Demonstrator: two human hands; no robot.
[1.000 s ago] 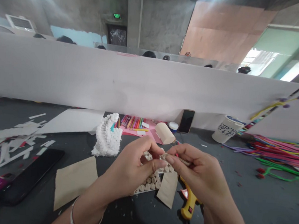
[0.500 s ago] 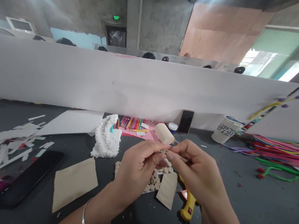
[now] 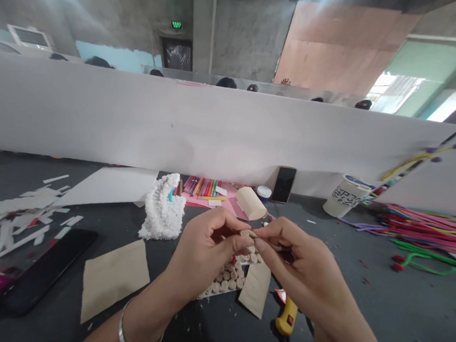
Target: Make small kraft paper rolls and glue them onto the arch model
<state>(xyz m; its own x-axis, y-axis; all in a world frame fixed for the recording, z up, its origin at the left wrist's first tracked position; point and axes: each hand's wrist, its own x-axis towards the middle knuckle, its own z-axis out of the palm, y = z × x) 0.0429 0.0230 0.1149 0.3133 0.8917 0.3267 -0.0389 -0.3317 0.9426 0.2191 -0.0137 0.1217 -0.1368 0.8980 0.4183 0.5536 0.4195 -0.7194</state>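
Between both hands is a small beige paper coil (image 3: pixel 248 234), its strip trailing to the right. My left hand (image 3: pixel 207 250) pinches the coil between thumb and fingertips. My right hand (image 3: pixel 303 265) is closed on the strip just beside it. Below them lies a white board covered with rows of similar beige coils (image 3: pixel 228 280), with a bit of red among them; my left hand hides part of it. A beige paper piece (image 3: pixel 255 290) rests against the board's right side, and a yellow glue gun (image 3: pixel 287 317) lies under my right forearm, partly hidden.
A larger beige paper sheet (image 3: pixel 115 280) and a black phone (image 3: pixel 47 273) lie to the left, near white paper strips (image 3: pixel 9 223). Behind stand a white bumpy model (image 3: pixel 162 210), a paper roll (image 3: pixel 251 204) and a cup (image 3: pixel 345 197). Pipe cleaners (image 3: pixel 430 232) spread at the right.
The coil between my fingertips has turned, showing more of its spiral end. My hands have shifted slightly apart, uncovering more of the coils on the board.
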